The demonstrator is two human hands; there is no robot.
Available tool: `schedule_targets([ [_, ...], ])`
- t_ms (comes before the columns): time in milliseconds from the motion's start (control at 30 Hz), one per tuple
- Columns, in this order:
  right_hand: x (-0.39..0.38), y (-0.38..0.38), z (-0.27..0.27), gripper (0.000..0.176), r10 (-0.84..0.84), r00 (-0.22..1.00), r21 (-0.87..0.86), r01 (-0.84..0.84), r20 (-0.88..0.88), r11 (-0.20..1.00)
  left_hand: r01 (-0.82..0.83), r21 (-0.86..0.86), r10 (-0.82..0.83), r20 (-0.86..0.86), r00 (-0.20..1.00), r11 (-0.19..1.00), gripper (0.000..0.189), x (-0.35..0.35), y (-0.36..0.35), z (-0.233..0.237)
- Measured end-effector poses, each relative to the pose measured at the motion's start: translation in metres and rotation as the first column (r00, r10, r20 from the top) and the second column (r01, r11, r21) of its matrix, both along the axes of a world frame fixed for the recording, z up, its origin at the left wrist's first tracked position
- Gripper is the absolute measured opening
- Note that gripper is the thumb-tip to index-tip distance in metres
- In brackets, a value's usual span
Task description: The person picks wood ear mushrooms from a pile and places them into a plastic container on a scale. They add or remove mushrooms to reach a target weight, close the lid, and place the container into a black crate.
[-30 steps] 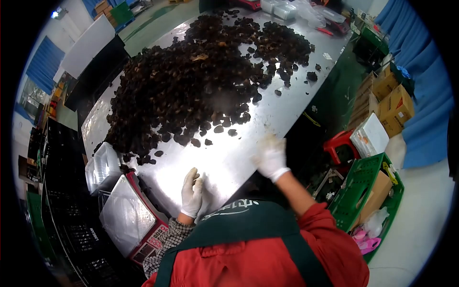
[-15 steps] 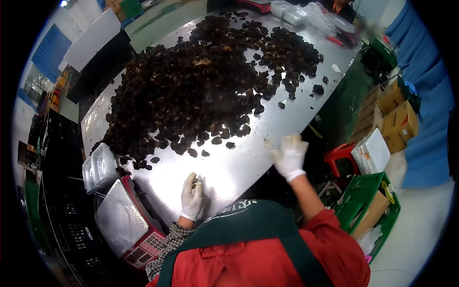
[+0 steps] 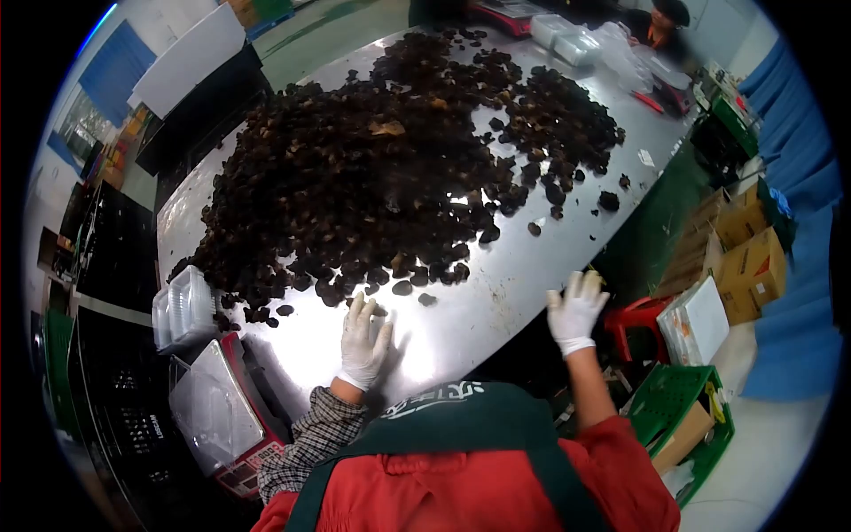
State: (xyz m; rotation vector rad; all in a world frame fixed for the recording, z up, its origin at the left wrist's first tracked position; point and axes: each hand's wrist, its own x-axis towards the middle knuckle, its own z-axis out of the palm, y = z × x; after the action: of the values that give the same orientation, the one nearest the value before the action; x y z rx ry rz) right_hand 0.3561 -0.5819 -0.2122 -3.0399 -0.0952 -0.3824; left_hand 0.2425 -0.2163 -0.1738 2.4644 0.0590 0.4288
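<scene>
A large heap of dark dried mushrooms (image 3: 372,168) covers most of a shiny metal table (image 3: 496,266). My left hand (image 3: 362,341), in a white glove, lies flat on the bare metal with fingers spread, just short of the loose mushrooms at the heap's near edge. My right hand (image 3: 576,309), also white-gloved, is raised with fingers apart beyond the table's right edge, holding nothing. I wear a red jacket with a green apron.
Clear plastic trays (image 3: 182,306) and a red scale under a clear lid (image 3: 217,408) stand at the table's left end. A green crate (image 3: 678,412), a red stool (image 3: 634,315) and cardboard boxes (image 3: 749,257) sit on the floor to the right. Another person (image 3: 660,22) is at the far end.
My left hand slid forward toward the heap's near edge. My right hand moved right, off the table edge, and its fingers spread.
</scene>
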Motion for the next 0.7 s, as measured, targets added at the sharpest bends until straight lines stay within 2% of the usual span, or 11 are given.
schedule_targets([
  [33,0.014,-0.017,-0.01,0.069,-0.035,0.992,-0.038,0.04,0.118,0.998,-0.012,0.004,0.012,0.013,1.0,1.0,0.048,0.007,0.006,-0.001],
  [100,0.036,0.01,0.019,0.064,0.168,0.98,0.122,-0.18,0.108,0.976,-0.039,0.101,0.037,0.013,0.999,0.994,0.053,0.033,0.013,0.008],
  [133,0.048,0.037,0.023,0.062,0.325,0.939,0.216,-0.342,0.109,0.915,-0.04,0.142,0.038,0.013,0.999,0.989,0.055,0.051,0.016,0.009],
  [167,0.062,0.068,0.034,0.06,0.538,0.831,0.328,-0.553,0.144,0.766,-0.042,0.184,0.04,0.017,0.999,0.982,0.058,0.071,0.017,0.011],
  [200,0.077,0.105,0.02,0.059,0.565,0.806,0.324,-0.589,0.175,0.74,-0.041,0.218,0.037,0.02,0.999,0.975,0.061,0.092,0.019,0.012],
  [267,0.096,0.172,0.031,0.061,0.612,0.774,0.29,-0.63,0.161,0.72,-0.057,0.321,0.054,0.017,0.998,0.945,0.069,0.131,0.024,0.006],
  [300,0.112,0.2,0.03,0.065,0.596,0.802,0.271,-0.582,0.037,0.767,-0.103,0.374,0.136,-0.062,0.989,0.922,0.077,0.145,0.025,0.005],
  [433,0.125,0.27,0.027,0.07,0.49,0.864,0.244,-0.453,-0.119,0.858,-0.224,0.36,0.35,-0.34,0.873,0.906,0.087,0.149,0.027,0.013],
  [500,0.1,0.279,0.033,0.067,0.634,0.769,0.276,-0.593,-0.086,0.756,-0.193,0.257,0.294,-0.445,0.846,0.947,0.086,0.127,0.032,0.002],
  [633,0.02,0.264,0.023,0.063,0.881,0.471,0.404,-0.815,0.042,0.416,-0.092,0.268,0.166,-0.268,0.949,0.959,0.07,0.044,0.041,-0.059],
  [700,-0.013,0.247,0.031,0.061,0.922,0.381,0.387,-0.863,0.074,0.326,-0.054,0.333,0.129,-0.208,0.97,0.942,0.064,0.002,0.025,-0.03],
])
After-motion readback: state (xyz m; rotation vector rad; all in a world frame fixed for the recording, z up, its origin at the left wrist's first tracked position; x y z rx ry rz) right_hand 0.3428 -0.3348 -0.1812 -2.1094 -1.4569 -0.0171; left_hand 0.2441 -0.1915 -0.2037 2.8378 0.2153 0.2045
